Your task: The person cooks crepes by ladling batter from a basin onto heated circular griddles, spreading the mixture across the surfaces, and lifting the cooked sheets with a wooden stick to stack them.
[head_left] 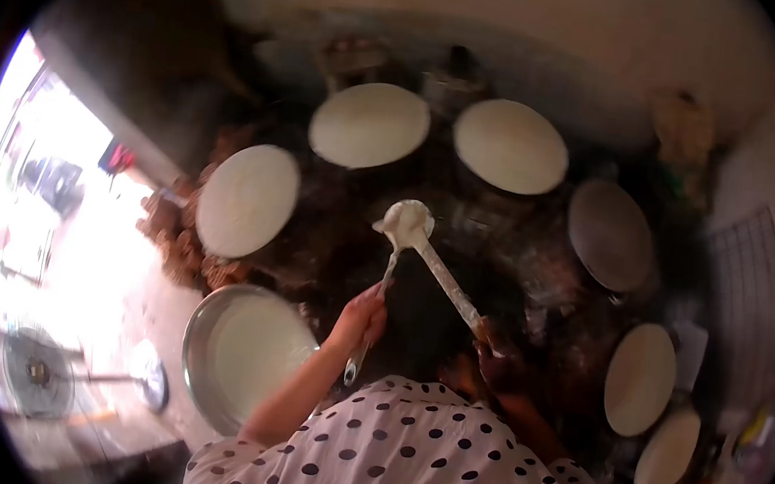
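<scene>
Left hand: your fingers wrap spoon, mid-handle.
Right hand: your fingers curl round ladle, near end.
Heads: overlapping, beyond fingers.

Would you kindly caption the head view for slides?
Left hand and right hand hold smeared utensils amid pale discs.

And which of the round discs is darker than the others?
The grey disc on the right, above two pale discs; only this one looks dark.
</scene>
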A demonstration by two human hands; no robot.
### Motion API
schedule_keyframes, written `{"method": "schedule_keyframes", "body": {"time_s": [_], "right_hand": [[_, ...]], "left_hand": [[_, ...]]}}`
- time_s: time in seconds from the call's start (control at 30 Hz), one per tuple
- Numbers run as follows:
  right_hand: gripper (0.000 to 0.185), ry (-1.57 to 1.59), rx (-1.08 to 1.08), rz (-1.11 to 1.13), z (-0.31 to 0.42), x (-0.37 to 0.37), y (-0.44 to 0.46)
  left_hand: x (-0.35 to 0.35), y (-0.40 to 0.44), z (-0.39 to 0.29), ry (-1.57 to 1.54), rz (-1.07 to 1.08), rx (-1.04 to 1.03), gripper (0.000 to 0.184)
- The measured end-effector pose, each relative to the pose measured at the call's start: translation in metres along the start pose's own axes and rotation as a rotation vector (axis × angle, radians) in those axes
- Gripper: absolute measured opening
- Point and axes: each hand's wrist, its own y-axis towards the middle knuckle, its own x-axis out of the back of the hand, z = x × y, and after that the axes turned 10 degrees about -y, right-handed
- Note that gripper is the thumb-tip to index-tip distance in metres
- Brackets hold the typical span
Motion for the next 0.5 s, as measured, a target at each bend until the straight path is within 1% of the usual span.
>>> {"method": "schedule_keyframes", "body": {"time_s": [0.03,0.07,0.1,0.13,0.17,0.2,0.23,0.3,0.33,0.37,0.4,0.43,0.47,0.5], "right_hand": [[0.045,-0.022,-0.045,-0.058,-0.02,0.008,0.002],[0.045,-0.036,-0.087,-0.07,-0.04,0.019,-0.001],[0.041,-0.092,-0.185,0.003,-0.054,0.028,-0.004],[0.038,-0.142,-0.285,0.075,-0.068,0.035,-0.005],[0.038,-0.144,-0.321,0.049,-0.105,0.049,-0.014],[0.035,-0.35,-0.275,-0.008,-0.135,0.057,-0.031],[0.035,-0.499,-0.339,-0.028,-0.176,0.054,-0.064],[0.037,-0.791,-0.483,-0.041,-0.258,0.045,-0.13],[0.037,-0.422,-0.682,-0.06,-0.288,0.055,-0.142],[0.037,-0.231,-0.783,-0.071,-0.298,0.07,-0.141],[0.037,-0.048,-0.887,-0.097,-0.304,0.089,-0.135],[0.038,-0.274,-0.768,-0.156,-0.294,0.135,-0.097],[0.039,-0.5,-0.643,-0.206,-0.291,0.165,-0.066],[0.041,-0.587,-0.595,-0.215,-0.304,0.175,-0.052]], "left_hand": [[-0.008,0.054,0.012,0.013,0.031,0.041,0.042],[-0.02,0.111,0.023,-0.443,-0.007,0.31,0.044],[-0.036,0.153,0.027,-0.89,-0.069,0.576,0.046],[-0.062,0.179,0.025,-0.861,-0.062,0.61,0.046],[-0.108,0.202,0.032,-0.666,-0.026,0.605,0.044],[-0.143,0.219,0.032,-0.48,0.014,0.602,0.043],[-0.174,0.229,0.038,-0.46,0.022,0.644,0.043],[-0.233,0.242,0.044,0.397,0.265,0.293,0.038],[-0.264,0.252,0.05,0.517,0.283,0.277,0.034],[-0.287,0.271,0.064,0.525,0.308,0.299,0.034],[-0.306,0.296,0.081,0.431,0.369,0.383,0.032],[-0.326,0.322,0.101,0.338,0.427,0.466,0.03],[-0.338,0.351,0.124,0.254,0.421,0.598,0.022],[-0.359,0.368,0.142,0.266,0.439,0.625,0.022]]}}
